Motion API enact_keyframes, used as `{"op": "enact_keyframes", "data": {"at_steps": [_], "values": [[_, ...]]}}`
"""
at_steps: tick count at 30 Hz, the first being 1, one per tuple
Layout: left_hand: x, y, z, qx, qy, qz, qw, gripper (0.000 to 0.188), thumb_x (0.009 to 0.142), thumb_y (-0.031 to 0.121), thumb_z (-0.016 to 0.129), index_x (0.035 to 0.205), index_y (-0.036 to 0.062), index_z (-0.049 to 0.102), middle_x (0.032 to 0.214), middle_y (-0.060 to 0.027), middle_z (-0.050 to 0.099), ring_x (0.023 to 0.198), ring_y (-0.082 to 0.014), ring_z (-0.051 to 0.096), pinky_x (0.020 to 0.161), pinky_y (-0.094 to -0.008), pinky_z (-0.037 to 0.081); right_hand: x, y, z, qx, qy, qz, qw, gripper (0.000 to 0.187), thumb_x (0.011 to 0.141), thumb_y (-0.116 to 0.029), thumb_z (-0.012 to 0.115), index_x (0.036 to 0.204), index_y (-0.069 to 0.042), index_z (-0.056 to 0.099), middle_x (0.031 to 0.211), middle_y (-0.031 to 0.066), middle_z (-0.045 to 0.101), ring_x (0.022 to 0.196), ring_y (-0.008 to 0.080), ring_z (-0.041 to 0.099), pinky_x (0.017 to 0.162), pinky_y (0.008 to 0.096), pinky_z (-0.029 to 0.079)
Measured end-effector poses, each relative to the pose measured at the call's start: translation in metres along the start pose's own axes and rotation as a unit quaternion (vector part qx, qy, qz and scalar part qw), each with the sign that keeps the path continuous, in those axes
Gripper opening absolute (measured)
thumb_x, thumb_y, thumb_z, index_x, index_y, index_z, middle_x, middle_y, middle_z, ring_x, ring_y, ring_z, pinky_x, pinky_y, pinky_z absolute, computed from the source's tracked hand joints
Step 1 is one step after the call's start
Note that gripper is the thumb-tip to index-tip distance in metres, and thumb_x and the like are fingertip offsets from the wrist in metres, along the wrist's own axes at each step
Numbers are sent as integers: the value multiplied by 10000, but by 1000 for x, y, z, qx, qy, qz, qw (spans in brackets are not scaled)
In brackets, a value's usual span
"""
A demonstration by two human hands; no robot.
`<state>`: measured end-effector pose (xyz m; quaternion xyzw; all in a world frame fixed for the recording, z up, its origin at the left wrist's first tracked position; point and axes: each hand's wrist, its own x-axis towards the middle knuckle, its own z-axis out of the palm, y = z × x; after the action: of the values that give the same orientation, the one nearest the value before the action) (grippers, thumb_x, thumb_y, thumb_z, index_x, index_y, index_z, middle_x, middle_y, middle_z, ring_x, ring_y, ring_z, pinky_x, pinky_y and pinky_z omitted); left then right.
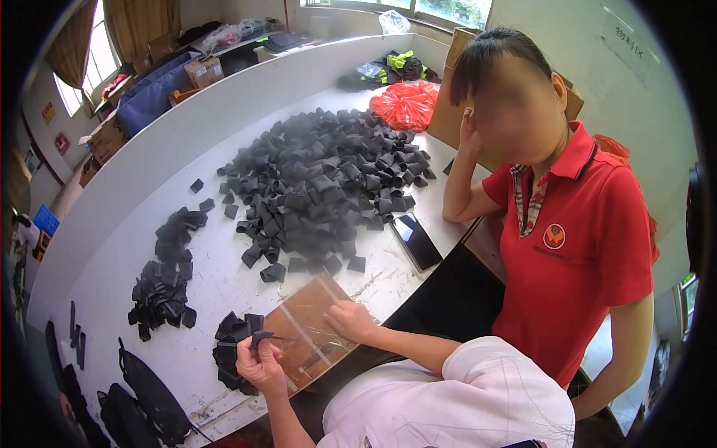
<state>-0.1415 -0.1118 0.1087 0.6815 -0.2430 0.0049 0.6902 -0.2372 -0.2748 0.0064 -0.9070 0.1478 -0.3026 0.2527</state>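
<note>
My left hand [261, 366] is closed on a small folded black fabric piece [260, 340], pinched between thumb and fingers above the left edge of a brown board [287, 317]. My right hand [351, 321] lies on the board's right part with its fingers curled; whatever they hold, if anything, is hidden. Pale strips cross the board, and a dark strip [317, 357] lies near its lower edge. Just left of my left hand is a bunch of black fabric pieces [230, 358], partly behind the hand.
A large heap of black fabric loops [314, 179] covers the white table's middle, with a smaller pile [164, 280] to its left. A phone-like dark slab [416, 241] lies near the right edge. Black pouches [153, 388] lie front left. A red-shirted person [575, 246] leans at the right.
</note>
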Motion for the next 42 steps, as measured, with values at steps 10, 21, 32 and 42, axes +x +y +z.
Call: {"op": "enact_keyframes", "data": {"at_steps": [10, 21, 32, 42], "values": [[-2, -1, 1, 24, 15, 10, 1000, 146, 860, 137, 551, 794, 9, 530, 519, -15, 511, 448, -56, 456, 428, -183, 338, -2, 1, 0, -9, -28, 11, 999, 217, 802, -207, 563, 671, -60, 473, 658, 99, 473, 609, 266, 531, 511, 359, 437], [20, 26, -5, -10, 39, 62, 997, 121, 843, 101, 558, 805, -14, 562, 755, -56, 547, 562, -72, 469, 503, -174, 361, 2, -1, -5, 8, -43, 46, 998, 184, 755, -161, 605, 632, -73, 500, 631, 94, 480, 592, 291, 517, 510, 386, 427], [78, -78, -6, 408, -48, -72, 909, 381, 728, 173, 648, 1017, -35, 512, 917, -176, 549, 753, -266, 555, 677, -353, 452, 4, -2, -2, 22, -34, 26, 999, 178, 737, -159, 617, 624, -79, 504, 623, 64, 480, 575, 242, 523, 494, 342, 434], [45, -106, 8, 606, -153, -37, 780, 96, 723, 72, 546, 757, -11, 581, 834, -215, 545, 781, -361, 565, 664, -407, 477, 2, 2, -5, 16, -38, 36, 999, 202, 745, -180, 610, 621, -88, 480, 618, 69, 475, 572, 251, 521, 481, 347, 431]]}}
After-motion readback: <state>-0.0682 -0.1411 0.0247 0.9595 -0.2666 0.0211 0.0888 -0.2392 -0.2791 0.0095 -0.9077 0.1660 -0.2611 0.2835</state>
